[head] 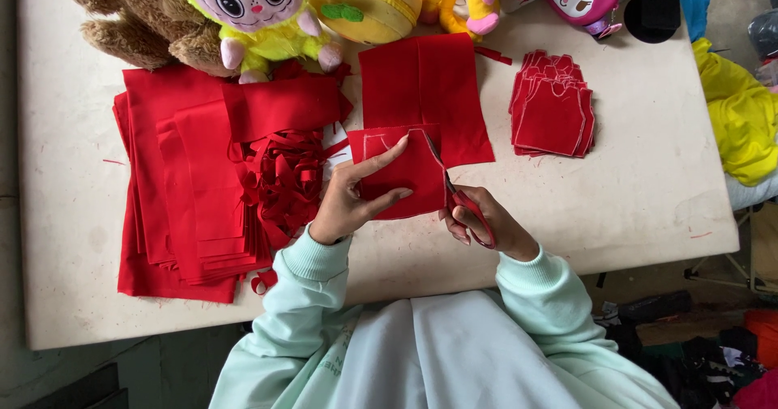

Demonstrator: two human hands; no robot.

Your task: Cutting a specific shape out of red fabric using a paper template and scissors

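My left hand [350,197] pinches a small red fabric piece [397,174] marked with a white outline, holding it just above the table. My right hand [485,222] grips red-handled scissors [454,190], whose blades reach up along the right edge of that piece. Behind it a larger red fabric sheet [429,93] lies flat. A stack of cut red shapes [553,113] sits to the right. Both arms wear pale mint sleeves.
A pile of red fabric sheets [186,182] and a heap of red scrap strips [285,178] lie at left on the cream table [632,198]. Plush toys [243,12] line the far edge. Yellow cloth [741,117] hangs off the right.
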